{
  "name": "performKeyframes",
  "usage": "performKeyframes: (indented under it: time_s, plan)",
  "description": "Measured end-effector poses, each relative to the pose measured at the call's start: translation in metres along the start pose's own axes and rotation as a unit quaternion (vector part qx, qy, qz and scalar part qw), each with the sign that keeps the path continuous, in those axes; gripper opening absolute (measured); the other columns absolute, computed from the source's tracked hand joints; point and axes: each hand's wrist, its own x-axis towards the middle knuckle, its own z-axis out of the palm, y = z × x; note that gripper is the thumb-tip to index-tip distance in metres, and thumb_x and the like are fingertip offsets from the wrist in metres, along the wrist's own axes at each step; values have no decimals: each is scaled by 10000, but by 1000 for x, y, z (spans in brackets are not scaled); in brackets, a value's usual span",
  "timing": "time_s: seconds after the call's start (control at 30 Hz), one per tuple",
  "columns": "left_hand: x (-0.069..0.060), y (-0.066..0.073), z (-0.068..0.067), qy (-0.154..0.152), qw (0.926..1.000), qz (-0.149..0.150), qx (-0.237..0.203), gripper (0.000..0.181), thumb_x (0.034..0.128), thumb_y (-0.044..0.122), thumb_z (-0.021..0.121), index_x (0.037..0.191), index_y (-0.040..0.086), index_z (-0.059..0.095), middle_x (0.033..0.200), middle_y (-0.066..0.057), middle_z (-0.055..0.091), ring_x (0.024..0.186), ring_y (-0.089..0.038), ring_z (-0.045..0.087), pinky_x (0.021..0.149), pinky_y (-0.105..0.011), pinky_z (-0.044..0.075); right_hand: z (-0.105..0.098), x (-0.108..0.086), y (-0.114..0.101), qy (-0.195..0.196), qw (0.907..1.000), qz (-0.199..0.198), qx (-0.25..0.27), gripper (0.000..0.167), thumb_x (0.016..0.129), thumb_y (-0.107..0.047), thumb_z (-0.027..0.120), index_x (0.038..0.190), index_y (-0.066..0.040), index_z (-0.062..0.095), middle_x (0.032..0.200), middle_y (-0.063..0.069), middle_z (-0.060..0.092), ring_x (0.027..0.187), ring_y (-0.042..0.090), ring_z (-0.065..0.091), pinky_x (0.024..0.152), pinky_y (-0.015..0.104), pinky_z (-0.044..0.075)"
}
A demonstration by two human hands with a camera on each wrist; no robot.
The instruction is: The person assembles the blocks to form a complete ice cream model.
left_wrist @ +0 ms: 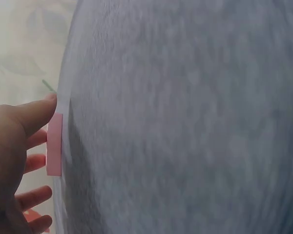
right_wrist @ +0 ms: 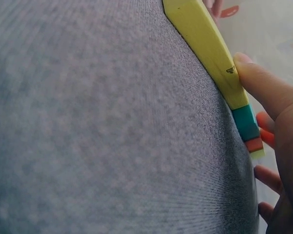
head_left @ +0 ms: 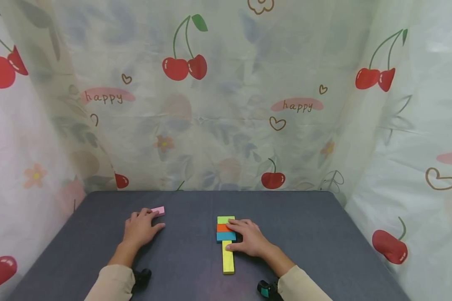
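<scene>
My left hand [head_left: 140,228] is at the left of the table, fingers spread and thumb held apart. Its fingertips reach a pink block [head_left: 159,210], whose left end they hide; contact is hard to tell. In the left wrist view the pink block [left_wrist: 54,145] shows beyond the thumb. My right hand [head_left: 250,238] lies over a row of blocks, the thumb on a long yellow block [head_left: 228,263] and a fingertip at an orange block [head_left: 222,228]. A blue block [head_left: 225,237] sits between those two, and a light green block [head_left: 225,219] lies at the far end.
A dark grey cloth covers the table [head_left: 188,259]. Behind it and at both sides hangs a pale curtain [head_left: 226,138] printed with cherries and hearts. Dark devices are strapped at both wrists, below the beige sleeves.
</scene>
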Motion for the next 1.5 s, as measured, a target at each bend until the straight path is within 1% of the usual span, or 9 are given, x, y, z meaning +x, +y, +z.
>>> performKeyframes:
  time_s: [0.2, 0.43, 0.6, 0.8, 0.93, 1.1, 1.3, 1.5]
  plan:
    - [2, 13, 1, -179, 9998, 105, -20, 614, 877, 439, 690, 1371, 95, 571, 1313, -234, 494, 1175, -489, 410, 945, -682, 290, 0, 0, 0, 0, 10000, -4, 29, 772, 827, -628, 655, 1456, -214, 487, 1511, -31, 397, 1318, 253, 353, 1053, 583, 248]
    - [4, 29, 8, -346, 9992, 179, -63, 648, 876, 465, 683, 1401, 111, 544, 1344, -215, 481, 1187, -480, 405, 947, -678, 290, 1, 0, 0, 5, 10000, 40, 40, 779, 822, -639, 651, 1457, -219, 486, 1512, -34, 395, 1318, 251, 351, 1057, 583, 241]
    - [7, 42, 12, -501, 9983, 296, -93, 698, 866, 502, 678, 1428, 121, 515, 1377, -202, 464, 1188, -467, 405, 949, -668, 300, 1, 0, 1, 37, 10000, 68, 31, 775, 822, -633, 655, 1455, -219, 488, 1511, -37, 396, 1317, 249, 349, 1062, 578, 236]
    - [7, 58, 18, -622, 9972, 400, -116, 685, 865, 509, 676, 1428, 151, 521, 1384, -170, 468, 1182, -440, 409, 956, -639, 318, 1, 0, 0, 42, 9999, 81, 45, 782, 817, -638, 655, 1453, -213, 492, 1511, -34, 398, 1314, 251, 350, 1062, 578, 239]
    - [6, 72, 19, -643, 9968, 460, -143, 668, 866, 499, 681, 1421, 159, 532, 1379, -159, 477, 1168, -426, 414, 948, -623, 328, 1, 0, -1, 37, 9999, 85, 61, 777, 820, -628, 661, 1452, -209, 493, 1512, -31, 396, 1315, 252, 349, 1063, 578, 236]
    - [4, 88, 21, -623, 9971, 409, -169, 662, 859, 493, 692, 1415, 167, 541, 1373, -154, 480, 1172, -411, 415, 966, -610, 329, 2, 0, -1, 37, 10000, 78, 39, 777, 821, -627, 659, 1454, -209, 491, 1514, -31, 394, 1314, 249, 348, 1064, 573, 238]
    - [4, 104, 29, -647, 9967, 491, -29, 684, 847, 526, 688, 1418, 181, 538, 1360, -146, 479, 1158, -394, 412, 982, -593, 330, 2, 0, -1, 48, 9999, 114, 24, 782, 816, -637, 655, 1455, -217, 489, 1513, -35, 395, 1317, 251, 345, 1066, 575, 236]
    - [5, 118, 33, -656, 9960, 608, 11, 676, 839, 543, 690, 1404, 196, 557, 1349, -129, 491, 1148, -377, 421, 987, -585, 334, 3, 1, 0, 58, 9998, 168, -4, 787, 813, -646, 651, 1459, -229, 483, 1515, -40, 391, 1321, 252, 340, 1070, 578, 232]
